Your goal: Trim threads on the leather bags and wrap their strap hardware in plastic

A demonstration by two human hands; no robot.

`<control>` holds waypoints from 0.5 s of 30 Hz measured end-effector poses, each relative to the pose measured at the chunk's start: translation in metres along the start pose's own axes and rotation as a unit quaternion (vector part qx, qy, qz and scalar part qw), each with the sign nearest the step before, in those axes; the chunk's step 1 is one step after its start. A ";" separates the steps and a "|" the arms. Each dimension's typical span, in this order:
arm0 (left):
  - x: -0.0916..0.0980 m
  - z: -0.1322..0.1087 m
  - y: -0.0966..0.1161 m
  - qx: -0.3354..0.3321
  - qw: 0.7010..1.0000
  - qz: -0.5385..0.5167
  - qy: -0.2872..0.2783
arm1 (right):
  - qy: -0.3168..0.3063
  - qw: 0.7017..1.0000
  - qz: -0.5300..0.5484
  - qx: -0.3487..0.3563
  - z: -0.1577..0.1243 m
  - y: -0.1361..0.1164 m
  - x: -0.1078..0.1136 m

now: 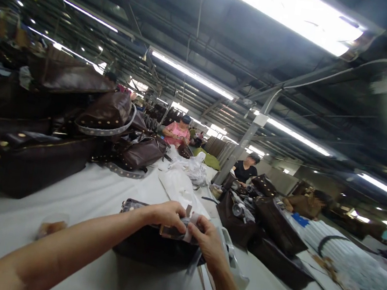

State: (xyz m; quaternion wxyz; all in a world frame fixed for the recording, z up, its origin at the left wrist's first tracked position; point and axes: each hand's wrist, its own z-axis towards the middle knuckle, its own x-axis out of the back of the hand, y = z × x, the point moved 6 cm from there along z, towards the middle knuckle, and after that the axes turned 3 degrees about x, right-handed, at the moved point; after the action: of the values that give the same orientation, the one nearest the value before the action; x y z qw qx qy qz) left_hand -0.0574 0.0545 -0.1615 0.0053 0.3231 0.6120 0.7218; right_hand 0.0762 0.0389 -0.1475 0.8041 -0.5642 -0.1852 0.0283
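A dark brown leather bag (155,251) with studs along its top edge sits on the white-covered table in front of me. Above its opening, my left hand (170,215) pinches a grey, plastic-wrapped piece whose exact kind I cannot make out. My right hand (209,241) holds a whitish wrapping strip (190,229) between thumb and fingers, at the right end of that piece. The two hands are close together. A small brown tab (189,209) sticks up between them. The fingers partly hide what they grip.
Studded brown leather bags (47,160) are piled at the left. A clear cup (52,226) stands near my left forearm. Crumpled plastic (192,166) lies farther up the table. More bags (275,225) and bundled white tubes (342,257) fill the right. Several people work beyond.
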 end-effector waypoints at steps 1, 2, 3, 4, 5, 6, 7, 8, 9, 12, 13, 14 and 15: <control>-0.001 0.000 0.001 -0.004 1.000 0.003 -0.003 | -0.017 1.000 0.007 -0.010 0.001 0.000 0.000; -0.001 0.000 0.003 -0.008 1.000 0.006 -0.006 | -0.037 0.999 0.013 -0.025 0.003 0.001 0.000; -0.002 0.000 0.004 -0.012 1.000 0.009 -0.007 | -0.056 0.997 0.020 -0.042 0.004 0.001 -0.001; -0.003 0.001 0.005 -0.018 1.000 0.014 -0.009 | -0.068 0.996 0.027 -0.059 0.006 0.002 -0.001; -0.003 0.001 0.006 -0.025 0.999 0.020 -0.011 | -0.071 0.994 0.033 -0.071 0.008 0.003 -0.001; -0.004 0.002 0.007 -0.032 0.999 0.027 -0.012 | -0.064 0.994 0.039 -0.078 0.009 0.004 -0.001; -0.004 0.003 0.007 -0.036 0.999 0.034 -0.014 | -0.050 0.995 0.045 -0.078 0.010 0.006 -0.001; -0.003 0.003 0.006 -0.037 0.998 0.041 -0.014 | -0.031 0.996 0.050 -0.073 0.011 0.007 -0.001; -0.003 0.004 0.005 -0.035 0.998 0.045 -0.014 | -0.011 0.996 0.057 -0.067 0.011 0.009 -0.001; -0.001 0.005 0.002 -0.020 0.998 0.058 -0.006 | 0.038 0.994 0.079 -0.062 0.010 0.016 -0.001; -0.001 0.005 0.002 -0.019 0.998 0.063 -0.005 | 0.047 0.994 0.080 -0.062 0.010 0.018 -0.002; -0.001 0.005 0.002 -0.020 0.997 0.069 -0.005 | 0.055 0.994 0.074 -0.062 0.010 0.019 -0.001; -0.001 0.005 0.003 -0.023 0.997 0.072 -0.007 | 0.062 0.994 0.064 -0.062 0.011 0.020 0.000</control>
State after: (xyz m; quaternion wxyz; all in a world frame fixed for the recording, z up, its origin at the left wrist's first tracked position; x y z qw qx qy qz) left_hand -0.0536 0.0576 -0.1593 -0.0351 0.3712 0.5699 0.7322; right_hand 0.0758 0.0557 -0.1626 0.7742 -0.6241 -0.0997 0.0334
